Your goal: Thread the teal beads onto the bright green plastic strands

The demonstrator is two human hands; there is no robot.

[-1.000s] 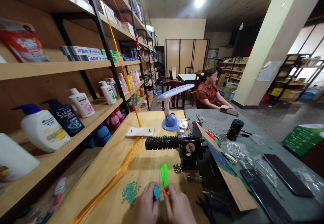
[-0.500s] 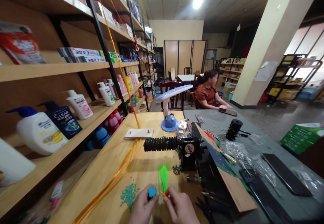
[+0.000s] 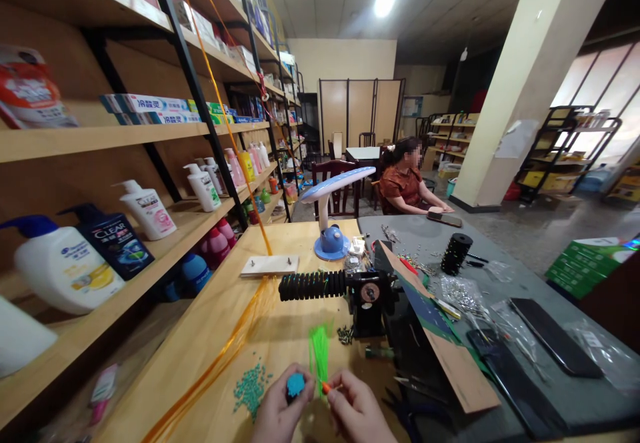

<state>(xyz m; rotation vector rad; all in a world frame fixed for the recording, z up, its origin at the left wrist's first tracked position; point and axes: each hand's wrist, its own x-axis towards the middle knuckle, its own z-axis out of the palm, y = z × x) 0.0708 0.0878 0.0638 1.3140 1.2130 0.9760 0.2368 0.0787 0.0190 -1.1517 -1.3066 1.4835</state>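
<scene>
At the bottom edge my left hand [image 3: 279, 413] is closed round a small blue round piece [image 3: 295, 383]. Close beside it, my right hand [image 3: 356, 413] pinches a tiny orange bit [image 3: 326, 387] between thumb and finger. A bundle of bright green strands [image 3: 319, 349] stands up between the two hands. A heap of small teal beads [image 3: 250, 386] lies on the wooden table [image 3: 225, 323] just left of my left hand.
A black ribbed roller on a small machine [image 3: 345, 289] stands ahead, with a blue desk lamp [image 3: 331, 229] behind it. Orange strands [image 3: 220, 356] run across the table up to the shelves of bottles [image 3: 100, 243] at left. A seated person [image 3: 407, 186] is at the far grey table [image 3: 500, 296].
The view has drifted slightly right. My hands have moved a little apart, and the blue piece in my left hand shows more fully.
</scene>
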